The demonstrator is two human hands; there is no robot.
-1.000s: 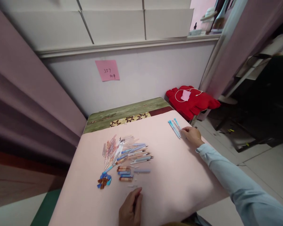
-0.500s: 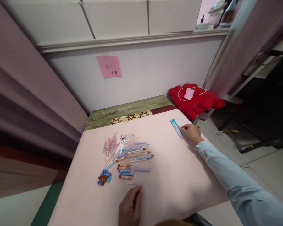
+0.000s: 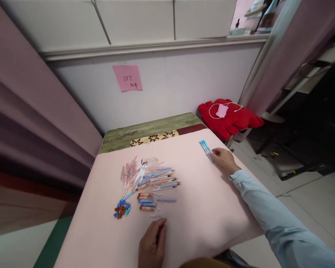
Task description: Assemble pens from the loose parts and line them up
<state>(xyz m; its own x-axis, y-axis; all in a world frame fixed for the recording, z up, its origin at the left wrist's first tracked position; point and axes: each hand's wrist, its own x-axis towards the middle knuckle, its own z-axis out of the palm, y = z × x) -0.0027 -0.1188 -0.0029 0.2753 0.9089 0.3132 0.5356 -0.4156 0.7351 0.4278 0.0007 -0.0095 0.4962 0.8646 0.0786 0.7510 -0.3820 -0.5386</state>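
Three light-blue pens point(image 3: 205, 145) lie side by side on the pink tablecloth point(image 3: 195, 219) at the far right of the table. My right hand point(image 3: 223, 159) has its fingers pinched at their near ends, partly hiding them. My left hand point(image 3: 151, 243) rests closed at the near edge, with nothing visible in it. Just beyond it lie several brown and blue pen barrels point(image 3: 147, 204) and a pale lavender tube point(image 3: 167, 199). Left of these is a heap of small blue and brown pieces point(image 3: 122, 209).
A loose pile of pen parts, with pinkish sticks point(image 3: 130, 173), blue barrels point(image 3: 156, 174) and thin refills point(image 3: 167, 182), covers the left middle. Behind the table, a pink note point(image 3: 127, 78) is on the wall. A red cloth bundle point(image 3: 226, 119) stands beyond the right corner.
My right hand has shifted in against the pens, and the third one now lies lined up with the other two. My left hand stays closed in the same place.
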